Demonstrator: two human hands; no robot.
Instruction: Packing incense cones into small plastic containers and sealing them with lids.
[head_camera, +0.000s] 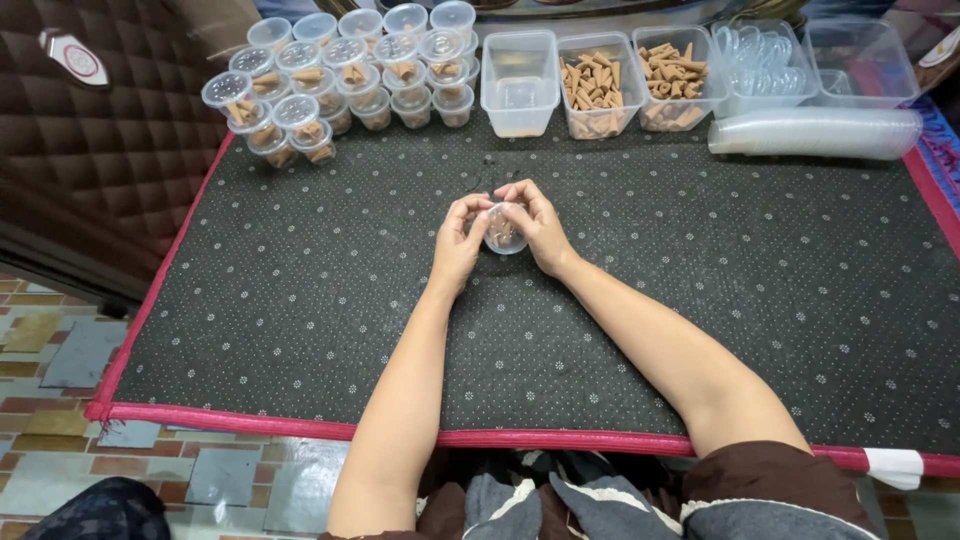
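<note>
Item: small clear cup (503, 232) with brown cones inside, grasped between left hand (458, 243) and right hand (538, 228) above the surface (300, 300). Done: stacked lidded cups (345, 75), far left. Remaining, by judgement: cone-filled tubs (595, 85), empty cup sleeve (815, 133).

Stacked lidded cups (345, 75) at eleven o'clock, three rectangular tubs (595, 80) at twelve (two holding brown cones), sleeve of empty cups (815, 132) at two.
</note>
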